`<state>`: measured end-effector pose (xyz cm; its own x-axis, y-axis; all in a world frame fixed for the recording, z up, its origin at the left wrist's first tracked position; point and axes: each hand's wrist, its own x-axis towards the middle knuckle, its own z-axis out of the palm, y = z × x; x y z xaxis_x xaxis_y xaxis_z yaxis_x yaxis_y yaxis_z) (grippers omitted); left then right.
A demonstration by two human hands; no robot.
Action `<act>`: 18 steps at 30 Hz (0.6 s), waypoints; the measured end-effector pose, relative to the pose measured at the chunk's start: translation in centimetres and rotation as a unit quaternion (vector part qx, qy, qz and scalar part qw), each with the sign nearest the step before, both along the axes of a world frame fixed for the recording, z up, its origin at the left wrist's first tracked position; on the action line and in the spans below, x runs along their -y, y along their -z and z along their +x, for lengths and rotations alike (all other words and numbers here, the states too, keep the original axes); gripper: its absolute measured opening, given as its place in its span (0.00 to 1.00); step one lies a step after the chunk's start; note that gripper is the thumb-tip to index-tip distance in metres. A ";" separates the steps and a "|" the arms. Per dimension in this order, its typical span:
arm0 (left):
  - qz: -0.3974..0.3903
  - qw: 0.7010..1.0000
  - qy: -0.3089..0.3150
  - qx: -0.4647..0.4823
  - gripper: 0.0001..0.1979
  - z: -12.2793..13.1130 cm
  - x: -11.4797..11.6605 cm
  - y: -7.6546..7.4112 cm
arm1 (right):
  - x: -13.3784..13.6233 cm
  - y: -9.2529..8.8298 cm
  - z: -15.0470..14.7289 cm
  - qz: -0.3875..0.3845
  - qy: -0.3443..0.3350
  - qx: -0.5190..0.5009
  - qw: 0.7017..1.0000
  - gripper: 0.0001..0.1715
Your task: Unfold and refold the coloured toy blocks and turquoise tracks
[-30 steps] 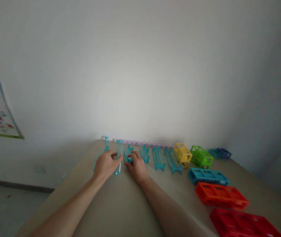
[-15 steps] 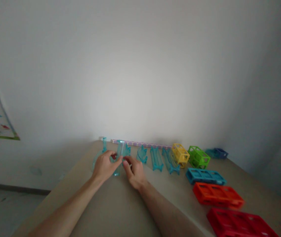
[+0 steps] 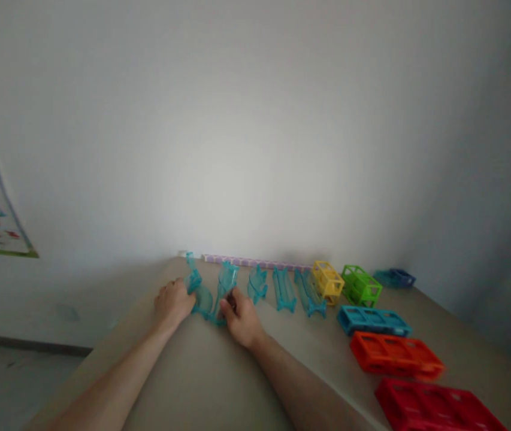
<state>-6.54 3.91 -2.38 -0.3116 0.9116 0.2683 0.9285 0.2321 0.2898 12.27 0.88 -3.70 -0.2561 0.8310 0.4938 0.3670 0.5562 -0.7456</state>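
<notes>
My left hand [image 3: 174,303] is closed at the left side of a see-through teal piece with a round, dish-like part [image 3: 203,297], its thumb against the edge. Pinched in my right hand [image 3: 242,317] is a see-through teal track piece [image 3: 217,316], tilted and low over the table, with its lower end by the round part. Just behind my right fingers lies a curved teal track piece [image 3: 228,274]. Another teal piece [image 3: 191,263] stands out behind my left hand. My fingers hide part of both held pieces.
On the table [image 3: 192,383], more teal track pieces [image 3: 284,290] lie in a row to the right. Open-frame blocks follow: yellow [image 3: 328,281], green [image 3: 361,286], blue [image 3: 374,321], orange [image 3: 394,354] and red [image 3: 437,407]. A purple patterned strip [image 3: 257,262] runs along the wall.
My left hand has let go of the clear track piece, moved left and closed on the round teal piece. My right hand has kept the track piece, which has tipped over from upright.
</notes>
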 end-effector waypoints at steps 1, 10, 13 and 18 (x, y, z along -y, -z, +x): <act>-0.008 1.000 0.005 0.000 0.17 -0.2 -0.1 0.2 | 0.0 0.0 0.0 0.000 0.002 0.000 1.000 0.09; 0.002 0.998 -0.004 0.063 0.16 -1.2 -0.7 0.0 | 4.3 0.0 1.0 -0.072 -0.055 -0.083 0.992 0.13; 0.039 0.990 -0.015 0.132 0.19 -1.3 -0.8 -0.3 | 6.8 0.1 2.2 -0.115 -0.070 -0.085 0.987 0.16; 0.084 0.968 -0.037 0.233 0.18 -1.5 -1.1 -0.2 | 7.8 -1.3 3.4 -0.078 -0.017 -0.062 0.995 0.15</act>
<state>-8.04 4.97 -2.16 -0.4973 0.8380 0.2244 0.6703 0.2069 0.7127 15.63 -6.95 -2.44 -0.2309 0.8918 0.3891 0.2502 0.4409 -0.8620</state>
